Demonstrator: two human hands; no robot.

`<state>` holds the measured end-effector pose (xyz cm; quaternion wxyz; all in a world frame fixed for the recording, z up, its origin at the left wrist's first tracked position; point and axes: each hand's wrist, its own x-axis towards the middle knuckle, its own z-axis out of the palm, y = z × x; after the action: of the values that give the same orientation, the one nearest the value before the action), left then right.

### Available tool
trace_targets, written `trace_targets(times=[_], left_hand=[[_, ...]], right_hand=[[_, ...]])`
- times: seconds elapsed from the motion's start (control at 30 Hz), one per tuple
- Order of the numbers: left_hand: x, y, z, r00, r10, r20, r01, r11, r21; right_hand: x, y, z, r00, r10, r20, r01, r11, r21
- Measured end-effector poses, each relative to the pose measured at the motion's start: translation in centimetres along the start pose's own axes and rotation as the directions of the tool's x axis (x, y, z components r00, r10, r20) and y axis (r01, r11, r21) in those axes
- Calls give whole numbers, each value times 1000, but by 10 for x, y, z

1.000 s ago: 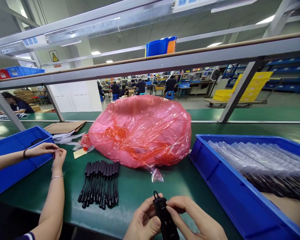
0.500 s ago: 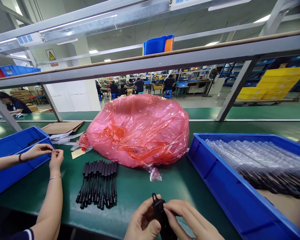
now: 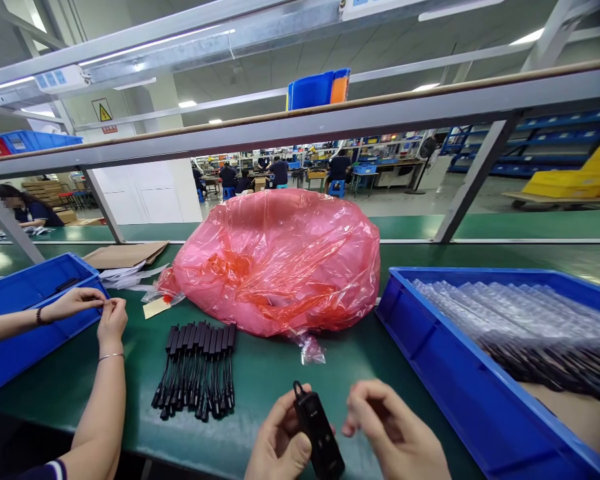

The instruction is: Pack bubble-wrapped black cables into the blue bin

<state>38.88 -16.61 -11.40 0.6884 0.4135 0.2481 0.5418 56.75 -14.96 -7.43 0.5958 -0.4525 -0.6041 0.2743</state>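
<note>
A black box-shaped electronic device with a small cable loop at its top stands tilted in my left hand. My left fingers and thumb are wrapped round its side. Just to the right, my right hand is apart from the device, its fingers curled together and slightly blurred; what they hold, if anything, I cannot make out. On the green table to the left lies a row of several black modules with short cables.
A large pink plastic bag fills the middle of the table. At right stands a blue bin with clear-wrapped cable items. At left, a co-worker's hands are by another blue bin. A shelf spans above.
My right hand has come off the device and moved up and right. The device has turned in my left hand, so its front face shows.
</note>
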Motion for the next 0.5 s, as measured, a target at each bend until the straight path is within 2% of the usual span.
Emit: trace_targets(times=[0.07,0.13,0.2,0.33,0.43,0.5], left_hand=[[-1,-3,-5,999,2,-39,-3,1000,-21],[-2,-6,-9,998,2,-58,-3,1000,-28],[-2,-8,-11,999,-7,-54,5,1000,-27],[-1,-9,-14,1000,-9,-6,9,1000,-23],[-1,-6,-17,1000,-11,26,12,999,-37],[-2,-4,-19,999,-14,43,15,999,-40]], right_hand=[[18,19,-5,992,118,54,-115,992,-44],[39,45,-5,971,195,138,-169,969,-178],[60,74,0,957,229,176,-169,938,-302],[95,122,25,956,253,149,-146,851,-504],[108,140,41,948,266,173,-109,786,-608],[110,140,46,944,262,203,-80,774,-628]])
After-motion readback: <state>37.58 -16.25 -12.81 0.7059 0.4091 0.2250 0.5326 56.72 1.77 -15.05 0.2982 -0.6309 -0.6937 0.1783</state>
